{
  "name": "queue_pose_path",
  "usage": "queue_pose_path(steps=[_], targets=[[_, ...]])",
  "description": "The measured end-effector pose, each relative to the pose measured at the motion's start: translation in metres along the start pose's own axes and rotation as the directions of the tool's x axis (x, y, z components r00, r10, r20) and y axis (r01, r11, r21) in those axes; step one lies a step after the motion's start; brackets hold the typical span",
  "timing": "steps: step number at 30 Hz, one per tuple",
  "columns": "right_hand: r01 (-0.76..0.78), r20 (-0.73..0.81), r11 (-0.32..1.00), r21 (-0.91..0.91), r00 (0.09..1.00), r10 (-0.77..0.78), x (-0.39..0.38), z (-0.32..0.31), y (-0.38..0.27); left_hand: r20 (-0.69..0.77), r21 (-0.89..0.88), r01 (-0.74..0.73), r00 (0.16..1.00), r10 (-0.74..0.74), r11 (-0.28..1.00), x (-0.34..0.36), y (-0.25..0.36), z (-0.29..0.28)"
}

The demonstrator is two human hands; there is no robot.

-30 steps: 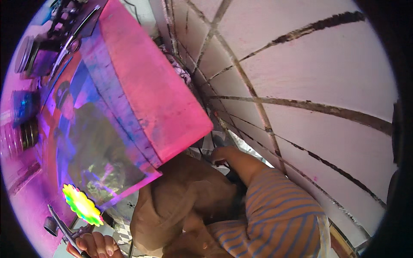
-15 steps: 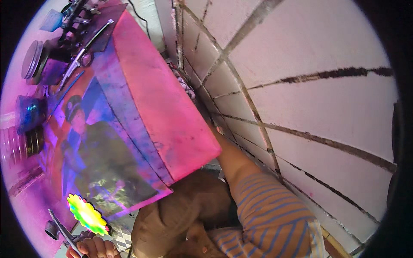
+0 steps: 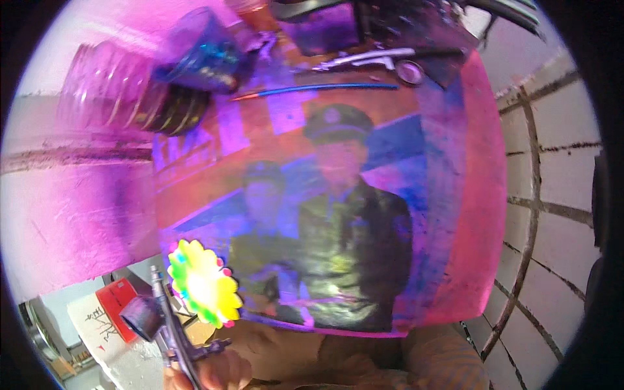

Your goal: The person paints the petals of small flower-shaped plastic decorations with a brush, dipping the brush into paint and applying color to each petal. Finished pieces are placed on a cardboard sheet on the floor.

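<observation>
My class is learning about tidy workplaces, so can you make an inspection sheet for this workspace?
Surface: stained, pink-edged worktop; picture of two uniformed figures on it.
Things: airbrush with cup, beside a bright flower-shaped thing.
Clutter: ribbed clear jar, blue cup, thin blue stick, silver tool.
Hands: left hand grips the airbrush; right hand out of view.
Cables: nothing seen for sure.
Surroundings: pale tiled wall at right.

A hand could pass over the picture (image 3: 354, 260) from its near edge to the brush (image 3: 318, 90); beyond, a cup (image 3: 205, 52) and jar (image 3: 107, 91) obstruct. The flower (image 3: 205, 286) crowds in between held airbrush (image 3: 172, 328) and picture; the wall (image 3: 560, 175) bounds the right.
</observation>
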State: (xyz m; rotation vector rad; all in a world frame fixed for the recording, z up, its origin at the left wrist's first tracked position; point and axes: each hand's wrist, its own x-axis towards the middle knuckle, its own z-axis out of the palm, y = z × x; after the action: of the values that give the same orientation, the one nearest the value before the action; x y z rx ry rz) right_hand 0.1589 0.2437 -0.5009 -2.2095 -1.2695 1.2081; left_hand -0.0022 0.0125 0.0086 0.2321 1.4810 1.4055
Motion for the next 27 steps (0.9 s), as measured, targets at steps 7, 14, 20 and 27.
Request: queue_pose_path(steps=[7,14,20,27], targets=[[0.074,0.0,0.947,0.312,0.997,-0.078,-0.065,-0.038,0.047,-0.066,-0.033,-0.093,0.994,0.091,0.995,-0.002,-0.007,-0.009],[0.064,-0.032,0.72,0.692,0.998,-0.058,-0.188,-0.152,0.123,0.19,-0.289,0.124,0.979,-0.07,0.949,-0.025,-0.001,-0.034],[-0.074,0.105,0.664,0.744,0.994,-0.007,-0.31,-0.231,0.052,0.3,-0.173,0.145,0.95,-0.088,0.974,-0.055,0.004,-0.045],[0.495,-0.058,0.626,0.603,0.809,-0.585,-0.437,-0.305,-0.015,0.381,-0.101,0.173,0.917,-0.122,0.98,-0.074,0.009,-0.047]])
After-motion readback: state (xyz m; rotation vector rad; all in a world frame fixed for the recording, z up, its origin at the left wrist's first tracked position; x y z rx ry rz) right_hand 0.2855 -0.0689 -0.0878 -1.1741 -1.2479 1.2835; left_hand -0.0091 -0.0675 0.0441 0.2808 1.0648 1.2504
